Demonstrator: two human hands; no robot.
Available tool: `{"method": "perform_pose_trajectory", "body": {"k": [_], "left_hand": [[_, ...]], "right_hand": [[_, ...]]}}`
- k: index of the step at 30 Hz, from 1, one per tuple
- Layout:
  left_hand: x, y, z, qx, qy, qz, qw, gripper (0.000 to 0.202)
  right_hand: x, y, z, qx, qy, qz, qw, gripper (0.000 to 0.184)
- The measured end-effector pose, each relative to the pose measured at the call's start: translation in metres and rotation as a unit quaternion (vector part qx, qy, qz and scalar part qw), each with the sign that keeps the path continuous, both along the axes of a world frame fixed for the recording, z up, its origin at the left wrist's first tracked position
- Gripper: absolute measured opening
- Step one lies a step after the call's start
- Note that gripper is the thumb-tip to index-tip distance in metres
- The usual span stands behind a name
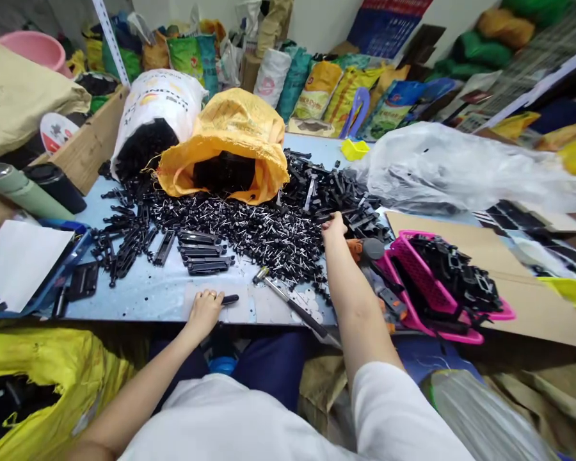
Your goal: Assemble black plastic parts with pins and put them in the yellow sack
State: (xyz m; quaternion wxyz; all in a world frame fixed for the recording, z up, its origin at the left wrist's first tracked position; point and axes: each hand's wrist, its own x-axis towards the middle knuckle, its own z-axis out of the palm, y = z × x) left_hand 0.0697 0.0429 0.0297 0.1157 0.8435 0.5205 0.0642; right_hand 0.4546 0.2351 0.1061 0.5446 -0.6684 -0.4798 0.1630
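Observation:
My left hand (204,310) rests near the table's front edge, fingers closed on a small black plastic part (229,299) lying flat on the blue tabletop (144,291). My right hand (334,228) reaches forward into a big heap of small black pins with metal tips (264,234), beside a pile of longer black plastic pieces (338,189); its fingers are curled down into the heap and what they hold is hidden. A hammer (290,304) lies between my two arms.
A yellow sack (230,137) and a white sack (156,105) lie open, spilling black parts. Stacked black strips (204,253) sit left of centre. A pink basket of black parts (441,278) stands right, on cardboard (532,288). Clear plastic sheeting (451,166), flasks (33,189), paper (16,259).

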Motion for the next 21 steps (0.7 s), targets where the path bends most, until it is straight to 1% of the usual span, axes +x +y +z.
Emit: {"method": "perform_pose_trajectory", "body": {"k": [2, 3, 4, 5, 7, 8, 10, 11, 12, 13, 14, 15, 16, 17, 18, 19, 20, 21], "left_hand": [[-0.001, -0.002, 0.005, 0.004, -0.036, 0.016, 0.999, 0.042], [-0.001, -0.003, 0.008, 0.003, -0.054, 0.011, 0.998, 0.045], [-0.001, -0.003, 0.010, -0.003, -0.068, -0.004, 0.998, 0.046], [0.000, -0.003, 0.012, -0.014, -0.077, -0.023, 0.997, 0.046], [0.002, -0.005, 0.014, -0.048, -0.095, -0.051, 0.993, 0.043], [0.004, -0.006, 0.015, -0.061, -0.115, -0.047, 0.990, 0.042], [0.011, -0.010, 0.016, -0.080, -0.202, -0.006, 0.976, 0.040], [0.015, -0.013, 0.016, -0.098, -0.269, 0.021, 0.958, 0.040], [0.020, -0.015, 0.017, -0.126, -0.342, 0.046, 0.930, 0.039], [0.024, -0.018, 0.018, -0.165, -0.410, 0.071, 0.894, 0.038], [0.027, -0.020, 0.020, -0.207, -0.462, 0.097, 0.857, 0.036], [0.030, -0.022, 0.021, -0.243, -0.493, 0.127, 0.826, 0.034], [0.030, -0.024, 0.022, -0.262, -0.502, 0.157, 0.809, 0.031], [0.030, -0.026, 0.024, -0.259, -0.495, 0.182, 0.809, 0.027], [0.028, -0.029, 0.026, -0.240, -0.476, 0.198, 0.823, 0.024], [0.027, -0.033, 0.028, -0.216, -0.453, 0.196, 0.842, 0.022], [0.025, -0.036, 0.030, -0.195, -0.430, 0.175, 0.864, 0.022], [0.024, -0.038, 0.032, -0.181, -0.408, 0.137, 0.885, 0.022]], "right_hand": [[-0.019, -0.022, -0.011, -0.009, 0.034, 0.000, 0.999, 0.021], [-0.032, -0.038, -0.019, -0.015, 0.039, -0.001, 0.999, 0.020], [-0.046, -0.056, -0.027, -0.021, 0.042, 0.015, 0.999, 0.020], [-0.061, -0.076, -0.035, -0.030, 0.044, 0.044, 0.998, 0.021], [-0.096, -0.118, -0.051, -0.063, 0.063, 0.127, 0.988, 0.025], [-0.113, -0.138, -0.057, -0.085, 0.089, 0.166, 0.978, 0.027], [-0.146, -0.174, -0.067, -0.121, 0.171, 0.219, 0.953, 0.034], [-0.161, -0.190, -0.069, -0.128, 0.213, 0.235, 0.940, 0.038], [-0.174, -0.204, -0.071, -0.129, 0.247, 0.250, 0.927, 0.043], [-0.184, -0.217, -0.071, -0.130, 0.268, 0.267, 0.917, 0.047], [-0.191, -0.229, -0.069, -0.137, 0.267, 0.287, 0.910, 0.051], [-0.195, -0.240, -0.065, -0.152, 0.241, 0.313, 0.906, 0.053], [-0.196, -0.251, -0.060, -0.169, 0.189, 0.340, 0.906, 0.053], [-0.194, -0.260, -0.054, -0.178, 0.115, 0.359, 0.909, 0.051], [-0.190, -0.268, -0.047, -0.172, 0.025, 0.369, 0.913, 0.047], [-0.185, -0.273, -0.042, -0.154, -0.070, 0.372, 0.913, 0.043], [-0.179, -0.276, -0.037, -0.129, -0.161, 0.371, 0.905, 0.039], [-0.172, -0.276, -0.034, -0.109, -0.239, 0.375, 0.889, 0.037]]}}
